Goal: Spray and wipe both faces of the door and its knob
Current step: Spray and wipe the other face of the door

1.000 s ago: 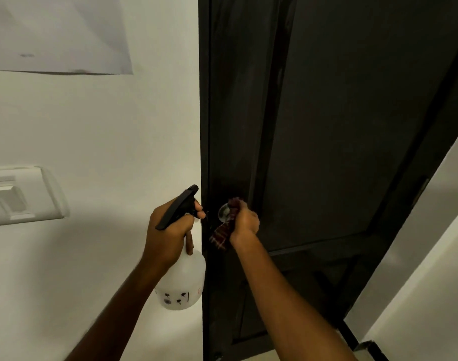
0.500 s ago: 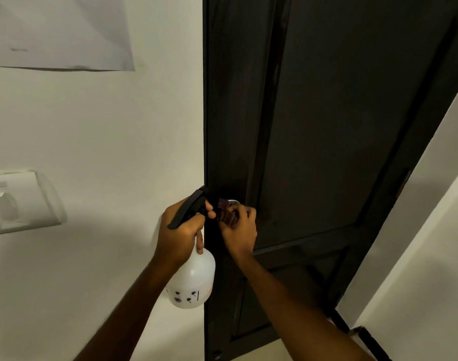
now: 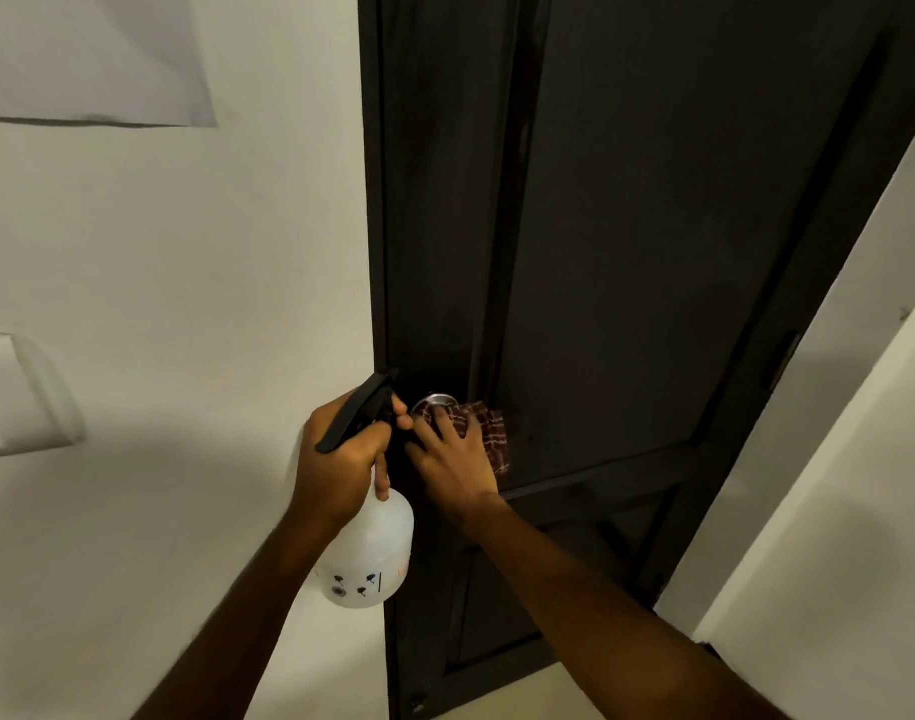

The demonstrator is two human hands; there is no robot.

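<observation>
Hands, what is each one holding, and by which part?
The left hand grips the spray bottle at its neck, below the black trigger. The right hand presses the checked cloth on the door knob, fingers spread, not gripping.

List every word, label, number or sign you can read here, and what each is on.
Spray bottle: small dark printed symbols and a faint red mark, all too small to read.
Paper sheet on the wall: no legible text.
Nothing else carries lettering.
</observation>
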